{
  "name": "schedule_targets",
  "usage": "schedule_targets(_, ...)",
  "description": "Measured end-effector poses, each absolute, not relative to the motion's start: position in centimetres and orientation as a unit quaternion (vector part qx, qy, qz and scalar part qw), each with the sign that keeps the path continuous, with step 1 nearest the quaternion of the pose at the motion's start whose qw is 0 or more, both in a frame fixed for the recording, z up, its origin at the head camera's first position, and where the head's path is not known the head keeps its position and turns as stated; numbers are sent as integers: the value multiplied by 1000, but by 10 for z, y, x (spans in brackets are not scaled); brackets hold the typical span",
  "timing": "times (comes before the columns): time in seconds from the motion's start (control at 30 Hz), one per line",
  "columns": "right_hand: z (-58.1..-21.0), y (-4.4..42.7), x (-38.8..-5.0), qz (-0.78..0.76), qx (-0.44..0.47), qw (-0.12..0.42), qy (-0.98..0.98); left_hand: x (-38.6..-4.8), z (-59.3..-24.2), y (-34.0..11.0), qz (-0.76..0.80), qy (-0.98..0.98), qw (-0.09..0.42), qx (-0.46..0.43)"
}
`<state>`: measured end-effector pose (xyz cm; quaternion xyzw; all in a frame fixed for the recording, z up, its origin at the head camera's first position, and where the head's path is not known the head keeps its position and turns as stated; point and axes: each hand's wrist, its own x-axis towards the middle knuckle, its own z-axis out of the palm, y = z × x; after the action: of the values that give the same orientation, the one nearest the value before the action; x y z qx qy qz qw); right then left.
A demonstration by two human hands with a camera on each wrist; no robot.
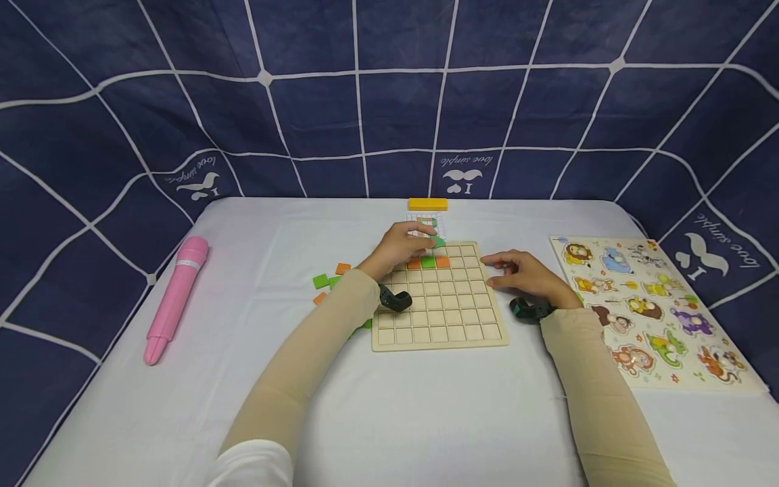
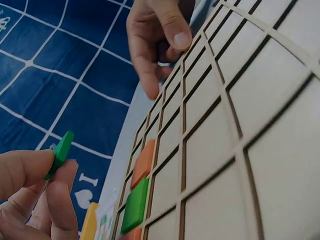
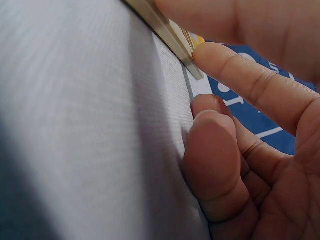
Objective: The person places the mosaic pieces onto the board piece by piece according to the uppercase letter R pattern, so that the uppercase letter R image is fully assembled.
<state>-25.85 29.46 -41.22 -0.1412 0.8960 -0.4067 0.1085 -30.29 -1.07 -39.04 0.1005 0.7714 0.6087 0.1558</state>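
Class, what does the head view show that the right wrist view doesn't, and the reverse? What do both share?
Head only: the pink wand-like object, animal puzzle, loose tiles, and left hand pinching a green tile.
Right wrist only: the palm side of the right hand.
Both: that hand at the edge of the wooden grid board, the white tablecloth, and the navy cloth with white lines.
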Motion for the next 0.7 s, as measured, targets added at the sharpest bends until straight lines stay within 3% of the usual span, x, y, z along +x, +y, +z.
schedule_targets(0.3, -413, 295, -259, -419, -145, 105, 890, -305, -399, 16, 543, 813, 177, 111)
schedule_targets(0.7, -411, 294, -258, -405, -146, 104, 897, -299, -399, 35, 409, 896, 120, 124)
